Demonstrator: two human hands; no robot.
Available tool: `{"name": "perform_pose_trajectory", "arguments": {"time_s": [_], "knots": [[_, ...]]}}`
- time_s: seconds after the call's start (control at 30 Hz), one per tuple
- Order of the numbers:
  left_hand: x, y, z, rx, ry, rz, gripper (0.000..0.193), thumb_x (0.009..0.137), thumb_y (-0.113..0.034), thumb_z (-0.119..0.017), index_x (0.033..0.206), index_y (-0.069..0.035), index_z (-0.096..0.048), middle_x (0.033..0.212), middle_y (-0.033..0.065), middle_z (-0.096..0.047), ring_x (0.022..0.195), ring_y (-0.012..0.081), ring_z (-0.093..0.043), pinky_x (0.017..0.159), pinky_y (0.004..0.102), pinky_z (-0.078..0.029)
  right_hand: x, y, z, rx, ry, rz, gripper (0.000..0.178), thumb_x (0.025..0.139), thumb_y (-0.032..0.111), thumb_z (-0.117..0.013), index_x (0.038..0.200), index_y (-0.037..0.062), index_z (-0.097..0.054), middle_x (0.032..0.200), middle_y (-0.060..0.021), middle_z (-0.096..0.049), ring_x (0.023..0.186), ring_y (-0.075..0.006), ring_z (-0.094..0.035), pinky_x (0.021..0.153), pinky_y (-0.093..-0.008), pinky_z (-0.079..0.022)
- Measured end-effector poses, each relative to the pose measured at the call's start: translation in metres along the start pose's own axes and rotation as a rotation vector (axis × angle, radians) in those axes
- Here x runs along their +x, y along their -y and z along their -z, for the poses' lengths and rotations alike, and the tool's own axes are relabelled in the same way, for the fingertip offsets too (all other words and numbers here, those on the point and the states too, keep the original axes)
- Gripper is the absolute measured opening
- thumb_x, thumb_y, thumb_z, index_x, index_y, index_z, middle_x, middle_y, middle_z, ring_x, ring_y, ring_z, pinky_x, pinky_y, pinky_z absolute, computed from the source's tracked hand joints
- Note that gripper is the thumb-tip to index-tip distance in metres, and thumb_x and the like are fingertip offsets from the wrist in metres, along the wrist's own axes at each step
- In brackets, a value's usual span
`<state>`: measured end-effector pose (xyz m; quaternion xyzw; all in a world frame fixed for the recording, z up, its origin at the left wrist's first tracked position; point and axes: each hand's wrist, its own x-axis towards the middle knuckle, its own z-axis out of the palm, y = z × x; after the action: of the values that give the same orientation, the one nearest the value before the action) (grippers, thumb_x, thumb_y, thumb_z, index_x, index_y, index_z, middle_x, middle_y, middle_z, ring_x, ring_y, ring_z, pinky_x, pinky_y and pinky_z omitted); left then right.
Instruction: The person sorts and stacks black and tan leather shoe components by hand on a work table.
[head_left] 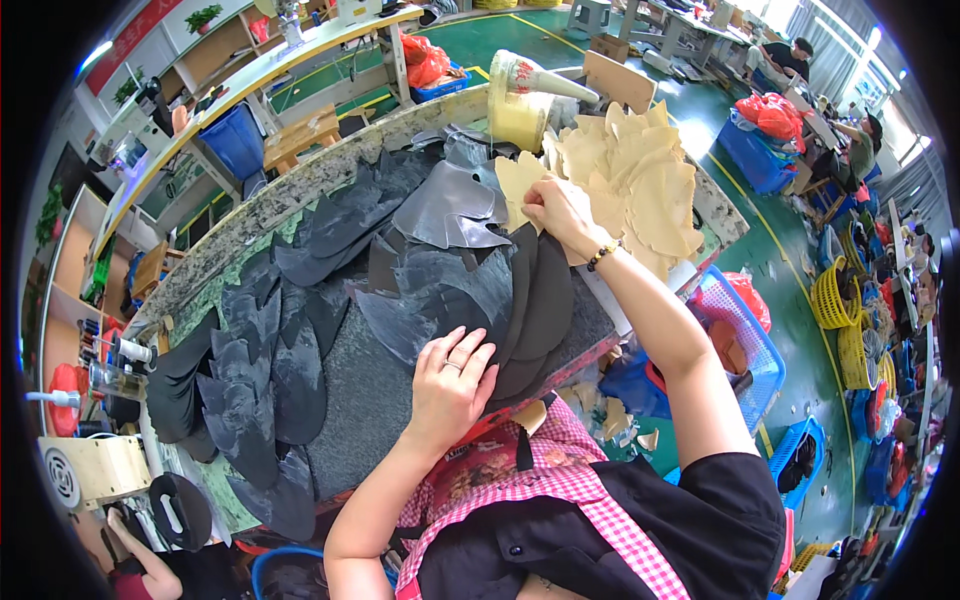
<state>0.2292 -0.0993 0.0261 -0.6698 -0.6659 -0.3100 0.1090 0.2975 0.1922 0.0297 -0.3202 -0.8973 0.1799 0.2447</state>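
Observation:
My left hand (452, 385) lies with outstretched fingers on the lower edge of a smeared black shoe-part piece (440, 300). Farther off, my right hand (562, 212) is closed, its fingertips pinching the lower edge of a thin tan piece (518, 180). That piece sits at the left side of a fanned pile of tan cut pieces (650, 195). Between my hands are plain black pieces (545, 300), overlapping like petals. A shiny dark piece (450, 205) rests on top of the black ones. More black pieces with greyish smears (270, 350) overlap in rows to the left.
Behind the pieces stands a yellowish pot (517, 120) with a cone-shaped top. The worktable has a raised, stained rim (250, 190). A blue basket (740, 340) is at the right edge, with tan scraps (615, 420) below. Another person's arm (145, 560) shows at lower left.

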Motion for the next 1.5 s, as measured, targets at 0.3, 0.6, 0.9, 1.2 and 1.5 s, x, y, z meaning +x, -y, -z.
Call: {"name": "perform_pose_trajectory", "arguments": {"time_s": [0.3, 0.6, 0.9, 1.2, 1.5], "knots": [[0.002, 0.003, -0.001, -0.021, 0.002, 0.017, 0.027, 0.073, -0.014, -0.068, 0.098, -0.007, -0.063, 0.112, 0.007, -0.06, 0.107, 0.0271, -0.053, 0.09, 0.0406, -0.041, 0.0, -0.025, 0.013, 0.971, -0.34, -0.429, 0.008, 0.08, 0.0, -0.05, 0.079, 0.0002, -0.058, 0.078, -0.0101, -0.06, 0.069, -0.0143, -0.062, 0.064, -0.0296, -0.05], [0.072, 0.016, 0.031, -0.823, -0.277, 0.517, 0.033, 0.081, -0.011, -0.066, 0.11, 0.004, -0.059, 0.097, 0.0119, -0.066, 0.084, 0.0177, -0.064, 0.074, 0.0282, -0.05, -0.062, 0.11, 0.056, 0.359, -0.032, 0.407, 0.017, 0.08, 0.004, -0.059, 0.097, 0.0035, -0.056, 0.08, -0.0111, -0.061, 0.075, -0.0212, -0.064, 0.064, -0.0313, -0.05], [0.062, 0.029, 0.01, -1.446, -0.295, 0.769, 0.023, 0.089, -0.006, -0.056, 0.108, 0.006, -0.061, 0.097, 0.0115, -0.065, 0.084, 0.0116, -0.062, 0.076, 0.0248, -0.053, -0.078, 0.129, 0.012, 0.87, -0.057, 0.06, 0.014, 0.08, 0.004, -0.063, 0.093, -0.0006, -0.064, 0.09, -0.01, -0.062, 0.079, -0.0184, -0.065, 0.071, -0.0271, -0.051], [0.056, 0.014, 0.001, -0.459, -0.36, 0.344, 0.03, 0.083, 0.002, -0.057, 0.113, 0.0, -0.061, 0.094, 0.017, -0.065, 0.079, 0.0172, -0.066, 0.07, 0.0274, -0.05, -0.091, 0.131, 0.025, 0.56, -0.044, 0.089, 0.016, 0.079, 0.013, -0.065, 0.089, 0.0008, -0.067, 0.075, -0.0096, -0.062, 0.065, -0.0201, -0.062, 0.061, -0.0291, -0.048], [0.051, 0.009, 0.01, -1.369, -0.328, 0.729, 0.021, 0.09, -0.007, -0.054, 0.104, 0.006, -0.062, 0.093, 0.0084, -0.065, 0.081, 0.0116, -0.063, 0.075, 0.0243, -0.052, -0.1, 0.14, 0.035, 0.718, 0.091, 0.036, 0.007, 0.078, 0.003, -0.062, 0.078, -0.0042, -0.061, 0.072, -0.0058, -0.061, 0.064, -0.0099, -0.059, 0.06, -0.0243, -0.049]]}}
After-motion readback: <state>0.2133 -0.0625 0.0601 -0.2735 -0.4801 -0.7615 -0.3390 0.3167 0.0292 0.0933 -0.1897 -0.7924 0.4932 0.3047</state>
